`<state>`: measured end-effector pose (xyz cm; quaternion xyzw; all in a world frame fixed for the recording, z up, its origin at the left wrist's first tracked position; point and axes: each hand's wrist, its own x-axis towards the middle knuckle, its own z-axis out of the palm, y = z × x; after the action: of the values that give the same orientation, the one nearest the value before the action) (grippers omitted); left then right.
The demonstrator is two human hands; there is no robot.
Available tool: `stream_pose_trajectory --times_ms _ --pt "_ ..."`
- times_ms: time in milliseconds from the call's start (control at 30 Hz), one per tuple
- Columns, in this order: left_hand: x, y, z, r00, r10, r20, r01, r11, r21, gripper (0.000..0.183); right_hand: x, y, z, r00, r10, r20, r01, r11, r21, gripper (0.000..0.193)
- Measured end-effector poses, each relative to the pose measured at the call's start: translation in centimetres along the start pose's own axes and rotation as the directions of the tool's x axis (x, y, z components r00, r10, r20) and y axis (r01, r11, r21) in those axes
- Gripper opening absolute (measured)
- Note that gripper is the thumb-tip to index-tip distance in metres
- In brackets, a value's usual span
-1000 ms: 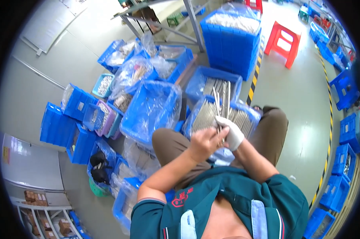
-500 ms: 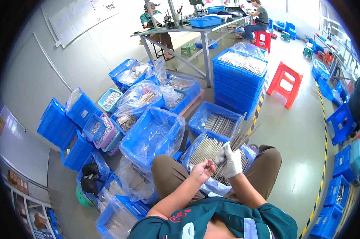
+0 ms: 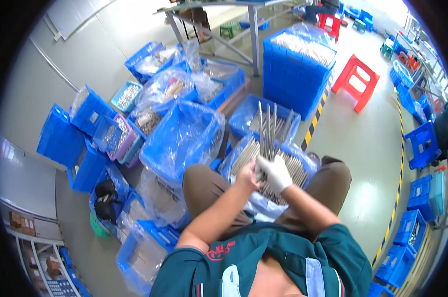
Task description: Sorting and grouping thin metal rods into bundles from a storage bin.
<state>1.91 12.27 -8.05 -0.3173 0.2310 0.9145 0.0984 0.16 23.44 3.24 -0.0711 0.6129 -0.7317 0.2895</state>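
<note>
A: Far to your left, a purple basket [image 3: 129,136] of small silvery parts sits against blue crates [image 3: 60,133]. What comes nearer you?

B: The big blue bin [image 3: 184,136], lined with clear plastic; its near edge is just by your left knee [image 3: 203,185].

A: And your left hand [image 3: 248,174]?

B: It's bare, fingers bent in against your other hand. I can't tell whether it grasps anything.

A: So where are the metal rods [image 3: 267,131] you're handling?

B: They rise in a loose bunch from your hands, over the near rod bin [image 3: 310,166], between its left and right edges. Their tips overlap the far rod bin [image 3: 241,121] from your viewpoint.

A: Your right hand [image 3: 277,173], in a white glove, is clasped round the bunch, towards its lower ends.

B: Off the far bin's right corner you have the crate stack [image 3: 293,81], and right of it, past the striped floor tape [image 3: 317,121], a red stool [image 3: 356,81].
</note>
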Motion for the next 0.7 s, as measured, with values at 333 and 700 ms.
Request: stream_pose_trajectory --times_ms 333,700 --pt "0.3 15.0 3.3 0.884 0.419 0.208 -0.461 0.854 0.241 0.034 4.9 -2.9 -7.0 0.866 0.17 0.47 -0.015 0.949 -0.315 0.025" --pt "0.0 14.4 4.5 0.864 0.48 0.154 -0.498 0.764 0.41 0.041 7.2 0.4 -9.4 0.991 -0.065 0.118 0.128 0.725 -0.676 0.02"
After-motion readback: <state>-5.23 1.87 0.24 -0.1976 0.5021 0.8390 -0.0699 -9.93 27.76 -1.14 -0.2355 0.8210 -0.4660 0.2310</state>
